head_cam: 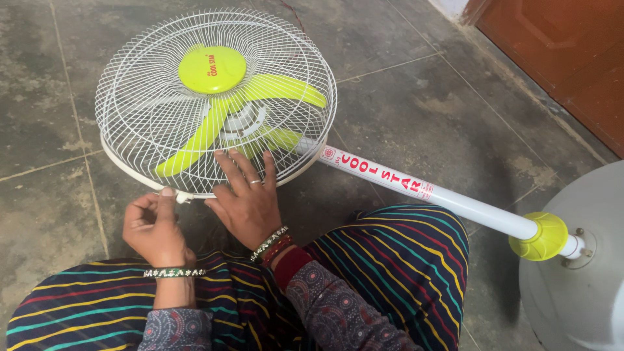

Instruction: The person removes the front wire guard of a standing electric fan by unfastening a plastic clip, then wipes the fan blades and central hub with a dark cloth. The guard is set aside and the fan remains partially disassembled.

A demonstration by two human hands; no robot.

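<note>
White wire grille [156,104] of the fan lying on the floor: right hand [247,198] flat on it, fingers spread; left hand [153,224] pinching its rim clip [184,195].

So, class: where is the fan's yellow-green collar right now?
In the head view, the collar sits far right on the white pole, beside the round base.

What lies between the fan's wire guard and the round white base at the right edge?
In the head view, a white pole spans the stretch between the wire guard and the white base, with a yellow-green collar near the base, above bare floor.
</note>
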